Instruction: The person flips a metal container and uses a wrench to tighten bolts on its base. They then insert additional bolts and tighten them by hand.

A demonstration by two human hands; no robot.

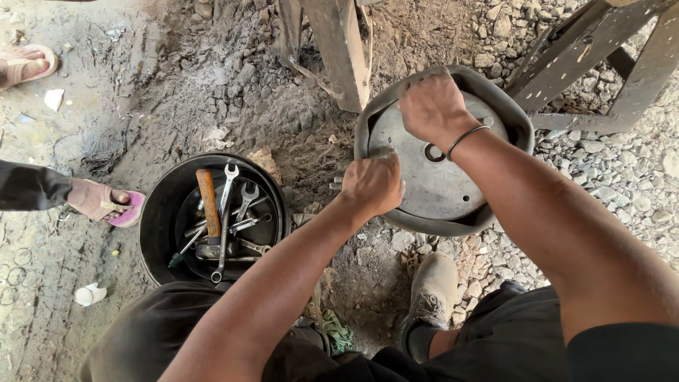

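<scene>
Dirt and gravel ground (622, 170), wooden frame legs (339, 49) at 12 and 2 o'clock. Centre-right, roughly 1 o'clock from the person's knees: small wheel, grey metal rim disc (438, 177) with a dark rubber tyre (368, 127) around it, lying flat on the ground. Tyre looks loose and wavy on the rim, bead riding up at the 10–12 o'clock side, so judged partly worked, not seated evenly all round; the 4–6 o'clock side sits closer to the rim.

At 9 o'clock from the wheel: black round tub (152, 233) holding spanners (228, 205) and a wooden-handled hammer (208, 205), all untouched.

Left hand (373, 185) closed into a fist at the rim's 8 o'clock edge, pressing or gripping there; what is inside the fist can't be told. Right hand (431, 106) also fisted, at the rim's 11 o'clock edge on the tyre bead, black bangle on the wrist; contents hidden.

Person's grey shoe (431, 293) at 6 o'clock below the wheel. Another person's sandalled feet (99, 201) at far 9 o'clock.
</scene>
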